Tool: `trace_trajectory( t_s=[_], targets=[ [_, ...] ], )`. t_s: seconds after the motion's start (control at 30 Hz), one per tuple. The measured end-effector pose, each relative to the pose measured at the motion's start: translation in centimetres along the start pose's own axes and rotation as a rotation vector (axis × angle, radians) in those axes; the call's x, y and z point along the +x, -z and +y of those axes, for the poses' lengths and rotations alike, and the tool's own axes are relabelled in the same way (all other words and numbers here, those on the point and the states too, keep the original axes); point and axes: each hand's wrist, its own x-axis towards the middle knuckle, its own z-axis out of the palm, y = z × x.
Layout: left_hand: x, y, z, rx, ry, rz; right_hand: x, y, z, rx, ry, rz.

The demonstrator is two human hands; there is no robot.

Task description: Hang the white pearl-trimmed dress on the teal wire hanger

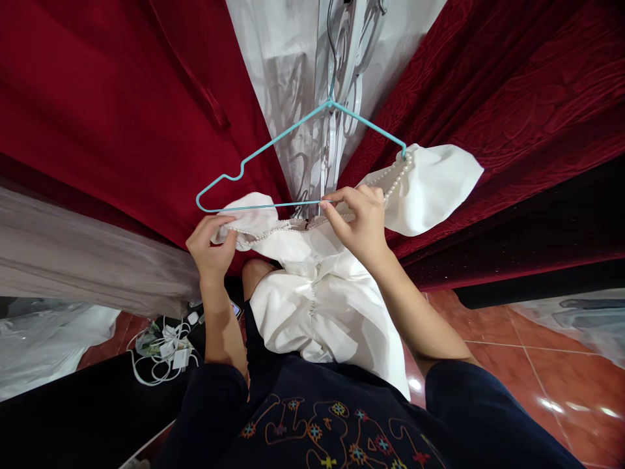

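Observation:
A light-blue clothes hanger (288, 133) hangs by its hook in front of me. From its right notch hangs the pearl strap (398, 179) of a white dress (317, 293), beside a puffy sleeve. The dress drapes down toward my lap. My left hand (212, 244) pinches the pearl-trimmed strap and sleeve edge on the left side, just below the hanger's left end. That side of the dress is off the hanger's notch. My right hand (359, 221) grips the hanger's bottom bar near its middle between thumb and fingers.
Deep red garments (131, 98) hang on the left, and patterned red velvet (517, 85) on the right. White metal scrollwork (349, 65) stands behind the hanger. White cables and adapters (170, 352) lie on a black surface at lower left. The floor (527, 365) is red tile.

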Motion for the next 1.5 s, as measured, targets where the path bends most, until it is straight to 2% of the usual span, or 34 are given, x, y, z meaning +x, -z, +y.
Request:
trace_trajectory(
  t_s=[0.1,0.23,0.3,0.37,0.47,0.63,0.73,0.83,0.9,1.03,1.27,1.5],
  targets=[
    [-0.4,-0.9,2.7,-0.123,-0.098,-0.106,0.0,-0.2,-0.1,0.009,-0.001,0.004],
    [0.6,-2.8,6.1,-0.164,-0.227,-0.08,0.0,-0.3,-0.3,0.022,-0.015,0.009],
    [1.4,-3.6,7.1,-0.12,-0.208,-0.085,-0.1,-0.2,-0.3,0.022,-0.012,0.004],
    [2.0,-4.3,7.6,-0.06,-0.155,-0.168,-0.1,0.0,-0.3,0.01,-0.001,-0.001],
    [2.2,-5.0,7.6,0.019,-0.097,-0.292,-0.2,0.3,-0.4,-0.018,0.004,-0.005],
    [1.9,-5.2,7.6,0.028,-0.085,-0.258,-0.1,0.5,-0.7,0.074,0.004,0.039],
    [2.0,-5.3,7.6,0.023,-0.084,-0.246,-0.1,1.2,-0.4,0.157,0.015,0.237],
    [1.9,-5.4,7.5,0.03,-0.089,-0.234,0.2,2.7,0.5,0.086,0.036,0.43],
    [1.8,-5.6,7.4,0.036,-0.089,-0.222,0.6,3.7,1.5,0.002,0.033,0.407],
    [1.6,-6.0,7.3,0.052,-0.079,-0.188,1.2,5.0,3.3,-0.086,0.034,0.262],
    [2.0,-5.7,7.5,0.05,-0.094,-0.174,2.0,5.4,5.7,-0.068,-0.026,0.344],
    [1.9,-5.4,7.6,0.05,-0.137,-0.18,4.4,6.4,8.6,-0.104,-0.116,0.42]
  ],
)
